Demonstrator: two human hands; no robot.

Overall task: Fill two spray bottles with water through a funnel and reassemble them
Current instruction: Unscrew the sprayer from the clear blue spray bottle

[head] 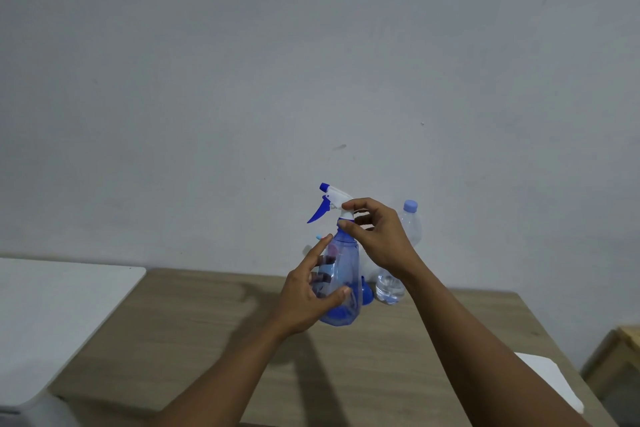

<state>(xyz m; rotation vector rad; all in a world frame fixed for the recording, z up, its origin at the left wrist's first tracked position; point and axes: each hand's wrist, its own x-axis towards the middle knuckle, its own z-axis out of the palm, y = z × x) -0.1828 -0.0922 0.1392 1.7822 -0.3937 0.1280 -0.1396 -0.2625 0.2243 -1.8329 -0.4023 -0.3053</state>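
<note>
A clear blue spray bottle (343, 284) is held up above the wooden table (194, 340), with its white and blue trigger head (330, 199) on the neck. My left hand (308, 295) grips the bottle's body from the left, index finger pointing up along it. My right hand (375, 236) pinches the white collar of the trigger head between thumb and fingers. Behind the bottle stands a clear plastic water bottle (410, 229) with a pale blue cap. A blue object (367, 293), mostly hidden, sits by the spray bottle's base.
A white surface (52, 315) adjoins the table on the left. A white sheet or slab (550, 381) lies at the table's right front. A wooden piece of furniture (620, 357) stands at the far right. A plain wall is behind.
</note>
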